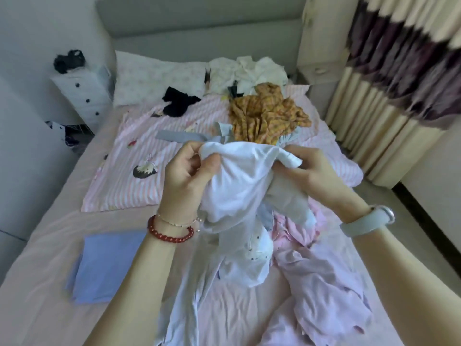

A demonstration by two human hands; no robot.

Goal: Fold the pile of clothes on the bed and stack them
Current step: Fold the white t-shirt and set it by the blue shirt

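We see both hands raised over the bed (50, 240), sharing one white garment (239, 178). The left hand (184, 178) has its fingers curled and pinches the cloth's upper left edge; the right hand (311, 173) is clamped on the upper right edge, where a small hemmed corner sticks out past the fingers. The garment hangs bunched between them, its lower part trailing down onto the bed in front of us.

On the left wrist we see a red bead bracelet (172, 234) with a thin chain beside it, and on the right wrist a pale watch band (366, 222).

A folded blue piece (102, 265) lies flat on the bed, near the left forearm. To the right, under and beside the hanging cloth, lies a crumpled pink garment (324, 283). Beyond the hands a pink striped cover (139, 151) is spread out, and on it an orange checked garment (267, 113) sits in a heap, partly hidden by the held cloth. Farther back we see a jumble of cream and white clothes (249, 71) and, well apart to the left, a small black item (178, 102) near the pillow (149, 76).

A white drawer unit (87, 93) stands beside the bed on the left; curtains (399, 78) hang on the right.
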